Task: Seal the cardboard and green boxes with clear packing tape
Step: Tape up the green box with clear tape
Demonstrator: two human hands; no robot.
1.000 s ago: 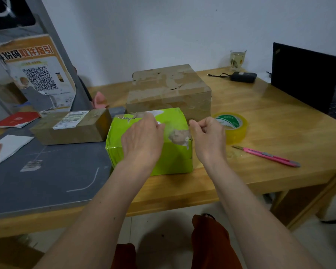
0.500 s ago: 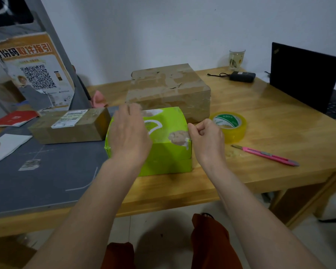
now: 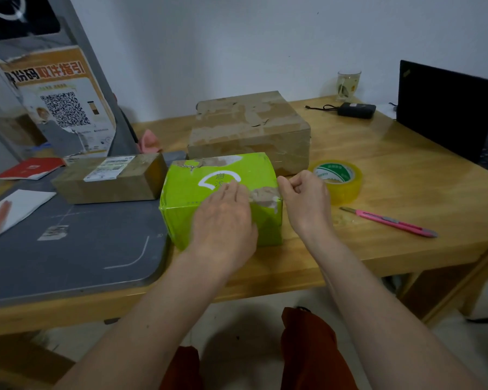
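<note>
The green box (image 3: 197, 192) stands near the table's front edge, with torn brown patches on its top. My left hand (image 3: 223, 220) lies flat on the box's top and front, fingers straight, pressing down. My right hand (image 3: 304, 198) is at the box's right top edge, fingers curled and thumb pinching something thin there, likely clear tape; the tape itself is hard to see. Behind the green box sits a large cardboard box (image 3: 251, 130) with glossy tape across it. A roll of clear packing tape (image 3: 338, 178) lies to the right of my right hand.
A pink utility knife (image 3: 389, 222) lies right of the boxes. A smaller labelled cardboard box (image 3: 110, 178) sits on a grey mat (image 3: 68, 249) at left. A laptop (image 3: 445, 108), a black adapter (image 3: 355, 109) and a glass (image 3: 348, 84) stand at the back right.
My left hand slid from the box's left side to the right along the top, towards my right hand. My right hand stayed pinched at the right top edge.
</note>
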